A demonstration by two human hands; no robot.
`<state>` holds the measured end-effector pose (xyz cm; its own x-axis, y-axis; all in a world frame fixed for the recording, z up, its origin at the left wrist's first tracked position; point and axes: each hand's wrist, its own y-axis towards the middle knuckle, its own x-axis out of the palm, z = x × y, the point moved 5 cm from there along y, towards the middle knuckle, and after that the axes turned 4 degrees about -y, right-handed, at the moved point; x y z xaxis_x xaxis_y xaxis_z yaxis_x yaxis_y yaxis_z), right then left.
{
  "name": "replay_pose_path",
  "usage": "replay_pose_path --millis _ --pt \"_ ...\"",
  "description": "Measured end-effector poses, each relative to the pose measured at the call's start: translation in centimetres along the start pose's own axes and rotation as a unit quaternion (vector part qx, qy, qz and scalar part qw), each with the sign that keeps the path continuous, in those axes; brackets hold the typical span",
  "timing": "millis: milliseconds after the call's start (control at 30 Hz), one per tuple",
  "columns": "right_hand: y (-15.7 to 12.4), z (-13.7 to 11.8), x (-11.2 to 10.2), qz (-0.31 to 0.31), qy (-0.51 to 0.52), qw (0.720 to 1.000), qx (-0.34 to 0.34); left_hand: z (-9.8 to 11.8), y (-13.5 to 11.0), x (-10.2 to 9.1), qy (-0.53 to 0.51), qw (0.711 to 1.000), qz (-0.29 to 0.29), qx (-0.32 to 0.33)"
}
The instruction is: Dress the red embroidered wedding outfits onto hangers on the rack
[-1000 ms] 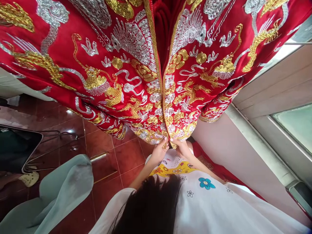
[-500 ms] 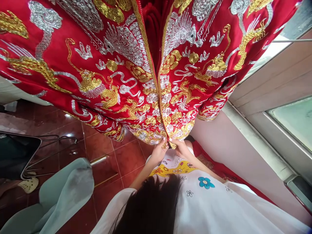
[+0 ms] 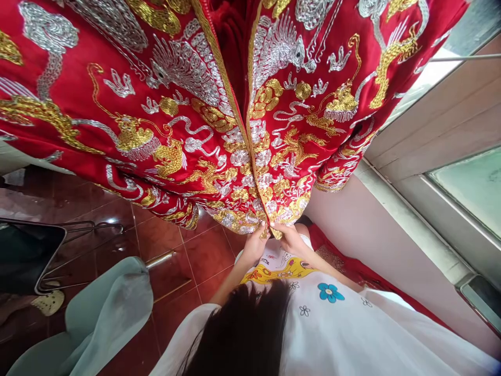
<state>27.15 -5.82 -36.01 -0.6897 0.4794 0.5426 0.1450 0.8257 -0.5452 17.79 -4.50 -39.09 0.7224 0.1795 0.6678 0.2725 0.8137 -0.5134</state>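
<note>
A red jacket [image 3: 164, 104] with heavy gold and silver embroidery hangs in front of me and fills the upper view. Its front opening runs down the middle to the hem. My left hand [image 3: 255, 245] pinches the left hem corner at the bottom of that opening. My right hand [image 3: 289, 239] pinches the right hem corner, fingertips almost touching the left ones. Both hands are closed on the fabric edge. What sits between the fingertips is too small to make out. Below the hands are my white flowered shirt [image 3: 332, 313] and dark hair.
A pale green chair [image 3: 97, 318] stands at lower left on the red tiled floor [image 3: 183, 261]. A dark seat on a metal frame [image 3: 35, 250] is at far left. A white wall and window frame [image 3: 430, 172] run along the right.
The jacket has shifted slightly left in view as my head moved. Both hands stay pinched at the hem corners in the same spot.
</note>
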Motion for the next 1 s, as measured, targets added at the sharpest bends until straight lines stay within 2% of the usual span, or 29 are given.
replay_pose_path --millis 400,667,833,1000 --pt "-0.1 0.1 0.2 -0.006 -0.006 1.0 0.024 -0.2 0.1 -0.3 -0.015 1.0 0.02 -0.005" --pt "0.0 0.2 0.5 -0.005 0.017 0.999 0.051 0.2 0.1 -0.1 -0.028 0.999 -0.02 0.015" --pt "0.2 0.5 0.7 0.001 0.011 0.995 0.098 0.2 0.3 -0.6 -0.028 0.999 -0.008 0.021" --pt "0.3 1.1 1.2 -0.025 0.028 0.989 0.142 0.5 -0.1 -0.5 -0.043 0.998 0.017 0.037"
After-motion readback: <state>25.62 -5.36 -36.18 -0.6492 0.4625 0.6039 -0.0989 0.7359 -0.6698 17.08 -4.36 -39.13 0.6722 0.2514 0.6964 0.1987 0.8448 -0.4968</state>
